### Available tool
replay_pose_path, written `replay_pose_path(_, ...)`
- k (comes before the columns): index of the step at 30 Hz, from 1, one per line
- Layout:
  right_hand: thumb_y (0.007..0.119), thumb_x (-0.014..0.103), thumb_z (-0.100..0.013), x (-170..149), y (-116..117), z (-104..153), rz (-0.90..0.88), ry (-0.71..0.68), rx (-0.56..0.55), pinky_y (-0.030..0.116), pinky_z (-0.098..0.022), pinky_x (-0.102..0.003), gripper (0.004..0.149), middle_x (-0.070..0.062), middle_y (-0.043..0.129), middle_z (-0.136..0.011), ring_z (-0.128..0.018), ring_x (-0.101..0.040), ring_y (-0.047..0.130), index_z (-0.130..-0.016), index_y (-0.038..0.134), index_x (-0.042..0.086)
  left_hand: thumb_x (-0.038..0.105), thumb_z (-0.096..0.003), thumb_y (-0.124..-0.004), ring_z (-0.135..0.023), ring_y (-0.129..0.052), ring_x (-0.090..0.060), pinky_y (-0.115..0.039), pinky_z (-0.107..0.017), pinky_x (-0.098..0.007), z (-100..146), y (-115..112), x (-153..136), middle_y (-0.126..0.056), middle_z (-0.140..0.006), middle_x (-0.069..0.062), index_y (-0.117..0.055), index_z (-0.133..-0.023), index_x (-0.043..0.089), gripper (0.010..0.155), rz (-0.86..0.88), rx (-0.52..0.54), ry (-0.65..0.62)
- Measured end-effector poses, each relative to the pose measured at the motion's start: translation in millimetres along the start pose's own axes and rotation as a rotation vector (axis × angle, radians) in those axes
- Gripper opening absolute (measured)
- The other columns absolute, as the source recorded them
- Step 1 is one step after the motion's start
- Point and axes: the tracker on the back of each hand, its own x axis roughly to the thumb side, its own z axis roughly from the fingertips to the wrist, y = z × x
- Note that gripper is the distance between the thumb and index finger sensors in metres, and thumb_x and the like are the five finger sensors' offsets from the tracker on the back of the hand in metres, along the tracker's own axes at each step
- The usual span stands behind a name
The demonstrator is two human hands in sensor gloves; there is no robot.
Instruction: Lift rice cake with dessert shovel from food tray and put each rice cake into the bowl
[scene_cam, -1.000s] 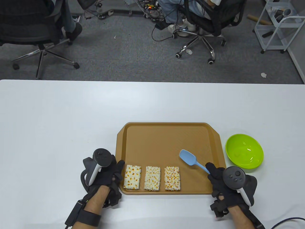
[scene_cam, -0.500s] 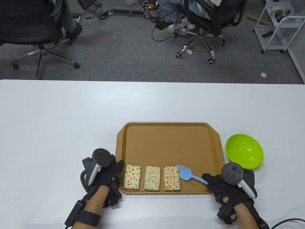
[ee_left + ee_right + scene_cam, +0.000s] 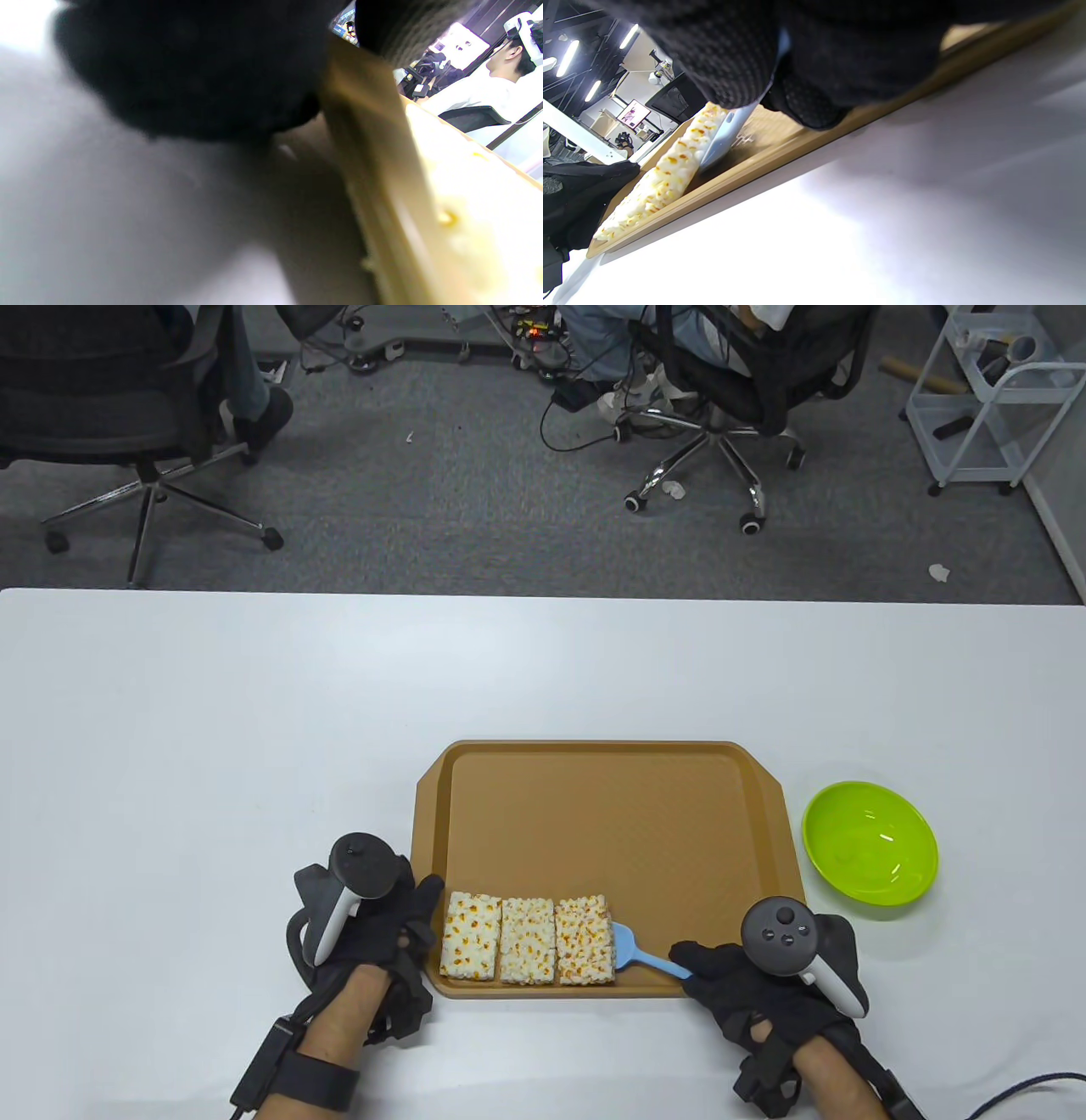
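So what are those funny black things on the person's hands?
Both the left hand and the right hand wear black knitted sensor gloves with straps. A dark, round-topped tracker with a white handle sits on the back of each. Black bands wrap the bare forearms, and black cables trail off.

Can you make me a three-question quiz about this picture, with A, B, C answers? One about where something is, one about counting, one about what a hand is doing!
1. Where is the green bowl?
A. right of the tray
B. on the tray
C. left of the tray

2. How many rice cakes are on the tray?
A. two
B. three
C. five

3. What is the right hand doing?
A. resting flat
B. lifting the bowl
C. holding the blue shovel

Answers: 1 A, it sits on the table beside the tray. 2 B, three lie in a row. 3 C, fingers grip its handle.
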Motion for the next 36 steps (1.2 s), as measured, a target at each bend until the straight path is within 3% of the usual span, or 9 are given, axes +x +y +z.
replay_pose_path(9, 0.076, 0.035, -0.037, -9, -2, 0, -0.09, 0.002, 0.042, 0.084, -0.004, -0.029, 0.052, 0.0, 0.093, -0.06, -0.019, -0.012, 0.094, -0.087, 0.078, 0.02, 0.053, -0.0471, -0.074, -0.005, -0.105, -0.015, -0.087, 0.007, -0.031, 0, 0, -1, -0.102, -0.044, -0.008, -0.063, -0.098, 0.012, 0.066, 0.023, -0.005, 0.009)
replay_pose_path(13, 0.076, 0.035, -0.037, -14, -13, 5, -0.125, 0.009, -0.002, 0.084, -0.004, -0.028, 0.052, 0.0, 0.093, -0.059, -0.018, -0.012, 0.094, -0.087, 0.079, 0.02, 0.052, -0.0472, -0.074, -0.006, -0.105, -0.015, -0.087, 0.007, -0.031, 0, 0, -3, -0.102, -0.045, -0.008, -0.063, -0.098, 0.013, 0.066, 0.042, -0.014, 0.013)
replay_pose_path(17, 0.077, 0.035, -0.037, -21, -33, 13, -0.201, 0.032, -0.099, 0.085, -0.004, -0.028, 0.052, 0.0, 0.094, -0.059, -0.018, -0.012, 0.094, -0.087, 0.079, 0.02, 0.052, -0.0473, -0.074, -0.006, -0.105, -0.016, -0.087, 0.007, -0.031, 0, 0, -3, -0.102, -0.045, -0.008, -0.062, -0.098, 0.013, 0.066, 0.039, -0.017, 0.013)
replay_pose_path(26, 0.08, 0.036, -0.037, -59, -86, 45, -0.411, 0.207, -0.428, 0.085, -0.002, -0.028, 0.051, -0.001, 0.096, -0.057, -0.015, -0.011, 0.095, -0.085, 0.082, 0.02, 0.052, -0.0473, -0.074, -0.006, -0.105, -0.015, -0.087, 0.007, -0.031, 0, 1, -3, -0.102, -0.045, -0.008, -0.062, -0.099, 0.013, 0.066, 0.034, -0.022, 0.013)
replay_pose_path(36, 0.081, 0.035, -0.037, -108, -116, 74, -0.489, 0.493, -0.63, 0.085, 0.0, -0.027, 0.05, -0.003, 0.098, -0.056, -0.012, -0.011, 0.095, -0.084, 0.083, 0.018, 0.052, -0.0473, -0.074, -0.006, -0.105, -0.016, -0.087, 0.006, -0.032, 0, 1, -3, -0.102, -0.045, -0.008, -0.062, -0.098, 0.013, 0.066, 0.038, -0.021, 0.012)
